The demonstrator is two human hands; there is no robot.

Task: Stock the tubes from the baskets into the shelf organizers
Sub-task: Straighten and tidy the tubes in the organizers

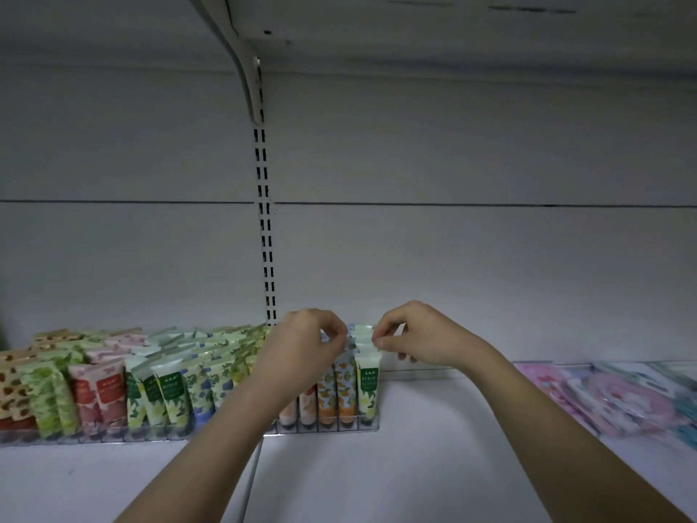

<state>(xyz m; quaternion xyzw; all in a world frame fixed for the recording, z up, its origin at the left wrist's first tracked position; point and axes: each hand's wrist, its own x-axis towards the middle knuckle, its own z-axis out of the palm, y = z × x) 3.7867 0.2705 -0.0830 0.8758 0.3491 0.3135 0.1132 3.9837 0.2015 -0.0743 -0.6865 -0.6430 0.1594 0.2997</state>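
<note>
Both hands reach over the clear plastic organizer (328,428) on the white shelf (433,428). The left hand (305,343) and right hand (411,334) each pinch crimped tops of soft, flat tubes (367,383). The tubes stand upright, caps down, in rows running toward the shelf's back edge.

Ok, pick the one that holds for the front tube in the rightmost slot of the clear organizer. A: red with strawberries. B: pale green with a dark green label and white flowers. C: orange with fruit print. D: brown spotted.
B: the rightmost front tube is pale green with a dark green label and white flowers; the orange tubes stand to its left.
</note>
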